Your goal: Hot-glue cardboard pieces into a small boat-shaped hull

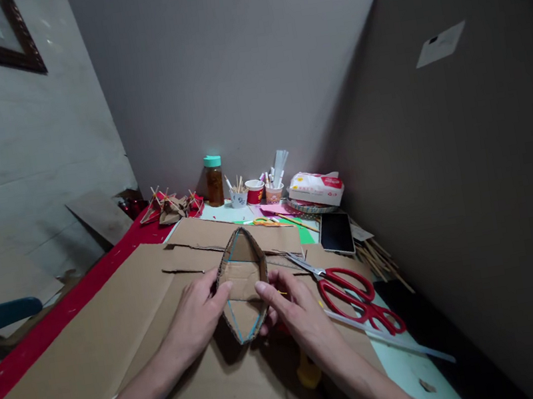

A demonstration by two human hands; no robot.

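Between both hands I hold a small cardboard boat [245, 280], pointed at both ends, with raised side walls and blue lines along its inner edges. My left hand [203, 309] grips its left wall, thumb over the rim. On the opposite wall, my right hand [292, 300] is closed, thumb on the rim and fingers behind and below. Beneath lies a large cardboard sheet [224, 381]. Red-handled scissors [346, 291] rest to the right of my right hand. Partly hidden under my right forearm is a yellow object [308, 371], perhaps a tool's end.
At the back stand a bottle with a teal lid [214, 182], paper cups [255, 192] of sticks and pens, and a tissue pack [315, 189]. A phone [336, 233] lies at right, near a translucent glue stick [394, 339]. Grey partitions [237, 76] enclose the table.
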